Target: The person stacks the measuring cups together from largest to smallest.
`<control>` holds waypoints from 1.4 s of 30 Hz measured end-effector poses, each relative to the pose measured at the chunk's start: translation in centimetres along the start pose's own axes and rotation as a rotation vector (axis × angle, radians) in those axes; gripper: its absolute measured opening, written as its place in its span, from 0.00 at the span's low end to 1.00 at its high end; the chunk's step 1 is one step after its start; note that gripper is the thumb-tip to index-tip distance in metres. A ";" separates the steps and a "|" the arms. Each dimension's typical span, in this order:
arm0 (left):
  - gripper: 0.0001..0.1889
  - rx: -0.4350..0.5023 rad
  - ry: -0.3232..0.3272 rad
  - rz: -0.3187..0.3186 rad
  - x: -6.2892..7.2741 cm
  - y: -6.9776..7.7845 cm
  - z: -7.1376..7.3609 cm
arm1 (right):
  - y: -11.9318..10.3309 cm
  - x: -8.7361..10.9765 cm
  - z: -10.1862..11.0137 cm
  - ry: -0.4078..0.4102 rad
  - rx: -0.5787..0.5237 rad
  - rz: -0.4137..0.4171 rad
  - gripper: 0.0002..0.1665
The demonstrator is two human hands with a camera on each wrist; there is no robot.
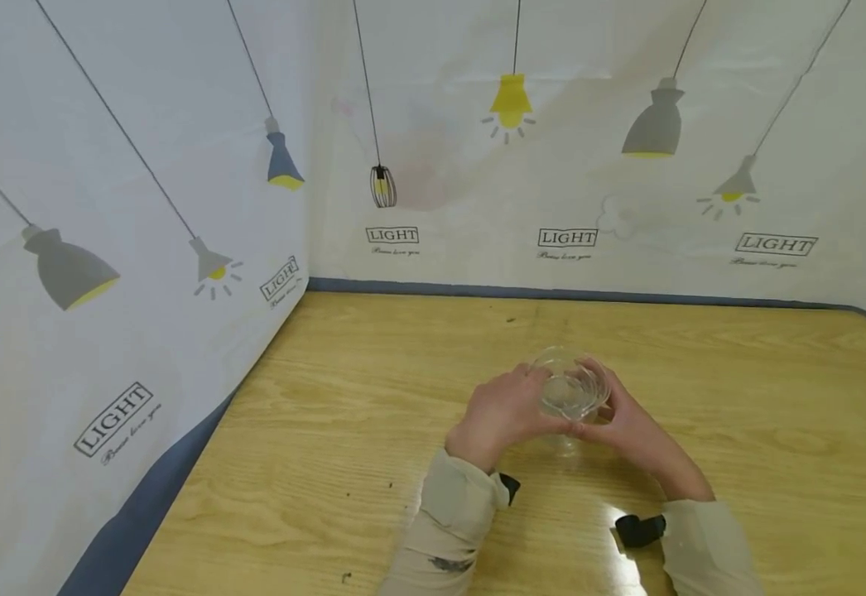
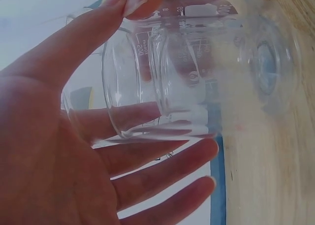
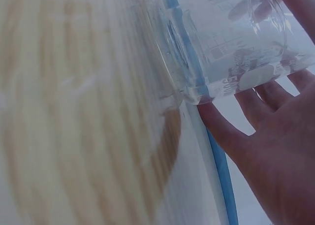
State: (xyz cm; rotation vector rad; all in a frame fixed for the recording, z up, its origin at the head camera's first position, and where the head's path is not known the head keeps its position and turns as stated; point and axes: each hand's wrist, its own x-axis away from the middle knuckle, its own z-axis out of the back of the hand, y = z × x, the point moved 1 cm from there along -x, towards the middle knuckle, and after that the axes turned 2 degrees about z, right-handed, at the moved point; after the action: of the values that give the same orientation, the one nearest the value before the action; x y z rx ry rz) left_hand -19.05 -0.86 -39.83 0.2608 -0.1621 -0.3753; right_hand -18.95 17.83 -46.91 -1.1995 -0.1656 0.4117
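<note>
A clear glass beaker (image 1: pixel 573 404) with printed white graduations stands upright in the head view, held between my two hands over the wooden table (image 1: pixel 358 397). In the left wrist view a second glass rim and base show within the beaker (image 2: pixel 216 62), like a smaller glass vessel nested inside. My left hand (image 1: pixel 503 410) curves round its left side, thumb on the near side and fingers on the far side. From the right, my right hand (image 1: pixel 630 426) grips the beaker too, the thumbs meeting in front. In the right wrist view the base (image 3: pixel 182 52) is close over the tabletop.
White sheeting (image 1: pixel 440 124) printed with lamps and the word LIGHT walls the table at the back and left. A blue strip (image 1: pixel 552 293) runs along its foot. Black wrist devices (image 1: pixel 640 530) sit at both cuffs. Small dark marks (image 1: pixel 347 577) dot the wood.
</note>
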 end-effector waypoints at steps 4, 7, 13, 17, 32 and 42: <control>0.41 0.019 0.014 -0.008 0.3 -0.3 0.1 | -0.2 0.0 -0.3 0.000 -0.012 -0.001 0.52; 0.40 0.025 0.021 -0.012 0.4 -0.4 0.2 | -0.4 -0.1 -0.3 -0.008 -0.015 -0.011 0.52; 0.41 0.044 0.008 -0.014 0.4 -0.6 0.3 | -0.3 -0.3 -0.3 -0.018 -0.032 -0.031 0.53; 0.40 0.067 -0.008 -0.019 0.4 -0.7 0.2 | -0.4 -0.1 -0.5 -0.022 -0.035 -0.044 0.53; 0.36 0.154 -0.005 -0.056 0.6 -1.4 0.2 | -0.6 -0.5 -1.4 -0.005 0.012 -0.052 0.53; 0.41 0.180 -0.027 -0.063 0.7 -1.7 0.5 | -0.7 -0.8 -1.6 0.017 0.042 -0.033 0.53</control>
State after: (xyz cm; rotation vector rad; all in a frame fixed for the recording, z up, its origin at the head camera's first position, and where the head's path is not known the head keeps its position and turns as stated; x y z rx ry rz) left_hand -19.07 -2.79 -39.78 0.4393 -0.2148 -0.4277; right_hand -18.96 15.91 -46.74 -1.1576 -0.1607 0.3742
